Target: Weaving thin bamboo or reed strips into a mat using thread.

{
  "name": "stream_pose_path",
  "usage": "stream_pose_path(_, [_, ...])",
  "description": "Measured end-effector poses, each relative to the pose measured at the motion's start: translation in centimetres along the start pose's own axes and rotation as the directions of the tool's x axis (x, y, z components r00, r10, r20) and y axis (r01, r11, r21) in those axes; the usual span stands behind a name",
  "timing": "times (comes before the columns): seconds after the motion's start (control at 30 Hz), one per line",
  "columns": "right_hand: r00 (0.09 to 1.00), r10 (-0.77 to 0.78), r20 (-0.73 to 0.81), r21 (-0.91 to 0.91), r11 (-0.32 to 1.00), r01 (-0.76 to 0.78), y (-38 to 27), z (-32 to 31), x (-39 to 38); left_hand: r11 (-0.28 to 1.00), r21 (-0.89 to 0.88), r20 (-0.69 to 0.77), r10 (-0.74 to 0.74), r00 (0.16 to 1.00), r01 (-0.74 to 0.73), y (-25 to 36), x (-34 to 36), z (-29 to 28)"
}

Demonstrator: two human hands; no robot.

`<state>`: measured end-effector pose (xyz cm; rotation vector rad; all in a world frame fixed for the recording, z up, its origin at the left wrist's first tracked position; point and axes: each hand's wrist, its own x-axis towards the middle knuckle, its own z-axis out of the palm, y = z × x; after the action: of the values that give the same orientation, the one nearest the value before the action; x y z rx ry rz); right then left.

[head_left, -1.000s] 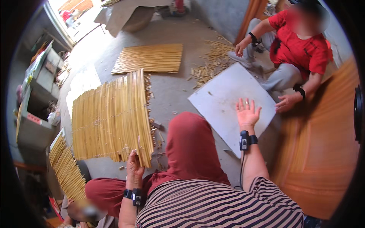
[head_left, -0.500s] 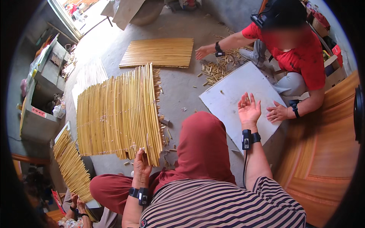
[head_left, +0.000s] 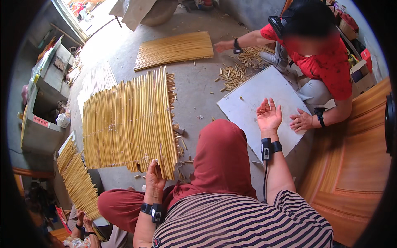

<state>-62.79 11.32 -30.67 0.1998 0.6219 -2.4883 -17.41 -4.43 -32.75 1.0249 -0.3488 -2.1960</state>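
A mat of yellow-brown stalks (head_left: 124, 124), bound with pale thread lines, lies on the floor at my left, its stalks running away from me. My left hand (head_left: 155, 177) is at the mat's near edge by the stalk ends, fingers closed, with a small whitish bit at the fingertips. What exactly it pinches is hidden. My right hand (head_left: 269, 116) hovers palm up with fingers spread, holding nothing, over a white board (head_left: 256, 95). A small stalk piece (head_left: 241, 98) lies on that board.
At right, a person in red (head_left: 318, 66) rests one hand on the board and reaches the other toward a second stalk mat (head_left: 173, 49). Cut stalk pieces (head_left: 235, 74) lie heaped between. Another person's hands (head_left: 84, 221) are near a narrower stalk bundle (head_left: 78, 177) at lower left.
The far stalk mat has shifted a little away and turned slightly, the other person's hand being at its right end. My right hand has moved slightly left and up; my left hand stays nearly still.
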Motion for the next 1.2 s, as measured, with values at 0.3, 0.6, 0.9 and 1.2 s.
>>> stream_pose_path(0.3, [0.998, -0.04, 0.049, -0.006, 0.999, 0.04, -1.3, -1.9, 0.4, 1.0, 0.018, -0.005, 0.012, 1.0, -0.012, -0.7, 0.3, 0.2])
stream_pose_path(0.6, [0.991, -0.099, 0.088, -0.072, 0.992, 0.106, -0.8, 1.0, -0.6, 0.999, 0.04, -0.028, 0.032, 0.999, -0.031, -0.3, 0.1, -0.2])
stream_pose_path(0.9, [0.985, -0.137, 0.101, -0.101, 0.984, 0.147, -1.2, 1.2, -0.5, 0.998, 0.057, -0.017, 0.03, 0.999, -0.029, -0.5, 0.1, 0.5])
stream_pose_path(1.2, [0.978, -0.18, 0.104, -0.102, 0.976, 0.191, -2.3, 0.8, 0.3, 0.998, 0.047, 0.048, 0.035, 0.998, -0.037, -0.4, 0.6, -0.3])
